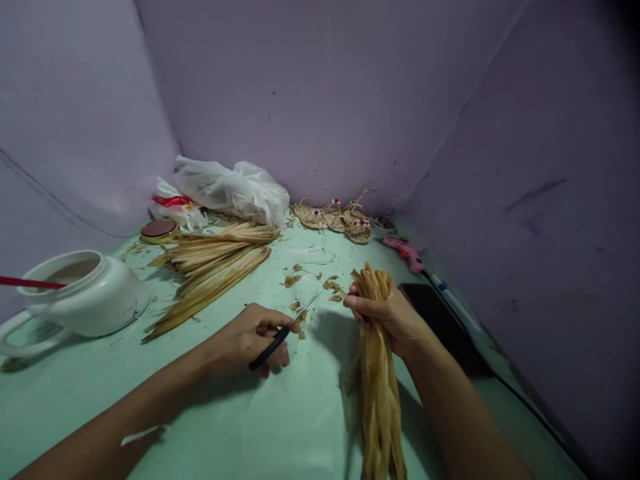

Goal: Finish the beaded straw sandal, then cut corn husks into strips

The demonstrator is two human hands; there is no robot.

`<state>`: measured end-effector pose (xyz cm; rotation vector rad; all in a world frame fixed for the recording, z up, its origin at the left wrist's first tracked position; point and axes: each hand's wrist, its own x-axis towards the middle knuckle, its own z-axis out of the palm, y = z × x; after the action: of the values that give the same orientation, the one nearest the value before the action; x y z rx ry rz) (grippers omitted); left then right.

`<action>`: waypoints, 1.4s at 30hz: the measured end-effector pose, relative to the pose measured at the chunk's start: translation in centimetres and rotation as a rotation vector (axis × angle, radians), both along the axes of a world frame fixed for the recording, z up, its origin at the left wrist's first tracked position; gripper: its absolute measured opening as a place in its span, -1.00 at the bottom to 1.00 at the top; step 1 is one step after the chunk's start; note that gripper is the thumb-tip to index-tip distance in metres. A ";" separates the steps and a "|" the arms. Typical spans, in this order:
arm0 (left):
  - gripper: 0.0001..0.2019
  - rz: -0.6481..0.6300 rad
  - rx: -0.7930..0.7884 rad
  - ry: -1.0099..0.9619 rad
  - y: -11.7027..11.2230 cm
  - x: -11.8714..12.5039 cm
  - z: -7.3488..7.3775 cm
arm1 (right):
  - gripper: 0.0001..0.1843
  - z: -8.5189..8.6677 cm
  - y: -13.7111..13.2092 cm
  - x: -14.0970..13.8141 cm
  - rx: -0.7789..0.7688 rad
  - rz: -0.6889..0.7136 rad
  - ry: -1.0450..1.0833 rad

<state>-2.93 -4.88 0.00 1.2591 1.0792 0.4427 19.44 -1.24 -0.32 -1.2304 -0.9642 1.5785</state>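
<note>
My left hand (255, 343) is closed on a slim black-handled blade (273, 348), its thin metal tip pointing up and right. Seen edge-on, it could be scissors or a knife; I cannot tell. My right hand (393, 317) grips a bundle of dried tan plant strips (380, 400) near its upper end, thumb across the front. The strips' gathered tops stand just above the fingers, and their long ends hang toward me. Small dry scraps (293, 280) lie on the table between and beyond my hands.
More dried strips (215, 257) fan out at left, near a clear plastic bag (235, 190). A white pot (110, 297) holds a red stick. Woven pieces with red-and-white beads (359, 231), a pink glue gun (410, 255) and a dark flat object (440, 327) sit right. Walls enclose the table.
</note>
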 end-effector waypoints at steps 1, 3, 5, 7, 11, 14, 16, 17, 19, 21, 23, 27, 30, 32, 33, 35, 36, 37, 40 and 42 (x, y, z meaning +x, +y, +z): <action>-0.55 -0.008 -0.020 -0.008 -0.1 0.1 0.1 | -0.63 0.0 0.0 -0.1 0.008 0.003 -0.009; -0.53 -0.011 -0.041 -0.012 -0.3 0.5 0.1 | -0.64 -0.1 -0.2 -0.3 0.023 0.030 -0.037; -0.51 -0.005 -0.055 -0.012 -0.6 0.9 0.1 | -0.64 -0.2 -0.3 -0.5 0.035 0.056 -0.063; -0.49 0.006 -0.076 -0.021 -0.7 1.2 0.1 | -0.64 -0.3 -0.4 -0.7 0.041 0.068 -0.074; -0.49 0.025 -0.120 -0.035 -0.7 1.4 0.0 | -0.64 -0.3 -0.5 -0.8 0.042 0.074 -0.067; -0.52 0.020 -0.124 -0.026 -0.6 1.3 -0.1 | -0.64 -0.1 -0.4 -0.9 0.043 0.076 -0.067; -0.54 0.005 -0.124 -0.025 -0.6 1.2 -0.3 | -0.63 -0.1 -0.4 -1.0 0.042 0.072 -0.061; -0.55 0.000 -0.126 -0.027 -0.6 1.2 -0.4 | -0.63 -0.1 -0.4 -1.0 0.041 0.071 -0.059; -0.55 0.006 -0.134 -0.029 -0.7 1.3 -0.5 | -0.63 -0.1 -0.4 -1.0 0.041 0.074 -0.062; -0.54 0.016 -0.143 -0.025 -0.8 1.5 -0.4 | -0.63 -0.2 -0.4 -0.9 0.043 0.079 -0.067; -0.53 0.035 -0.133 0.000 -0.5 1.4 -0.3 | -0.62 -0.4 -0.4 -0.8 0.040 0.071 -0.064; -0.57 0.256 0.108 0.191 1.4 -1.0 0.2 | -0.65 -0.6 -0.3 -0.4 0.041 0.066 -0.047; -0.66 0.546 0.562 0.569 3.2 -4.2 0.5 | -0.66 -0.6 -0.4 -0.4 0.018 0.090 -0.130; -0.71 0.607 0.758 0.865 3.8 -5.7 0.5 | -0.63 -0.4 -0.7 -0.6 -0.047 0.195 -0.200; -0.71 0.584 0.775 0.996 3.9 -6.1 0.4 | -0.63 -0.3 -1.0 -0.8 -0.083 0.268 -0.214; -0.69 0.494 0.730 1.197 3.8 -6.0 0.1 | -0.66 0.1 -1.5 -1.1 -0.129 0.376 -0.178; -0.68 0.451 0.714 1.264 3.7 -5.6 -0.2 | -0.66 0.3 -1.7 -1.2 -0.135 0.384 -0.142; -0.67 0.417 0.718 1.311 3.6 -5.2 -0.4 | -0.65 0.4 -1.8 -1.3 -0.135 0.357 -0.108; -0.67 0.347 0.768 1.360 3.8 -4.5 -1.1 | -0.53 0.6 -1.6 -1.1 -0.146 0.224 -0.031; -0.67 0.338 0.748 1.374 4.1 -4.5 -1.3 | -0.54 0.6 -1.4 -1.0 -0.157 0.164 -0.004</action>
<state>-7.47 -0.79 -1.32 2.1278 2.4483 0.1716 18.43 -2.61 0.25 -1.2885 -0.9789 1.8096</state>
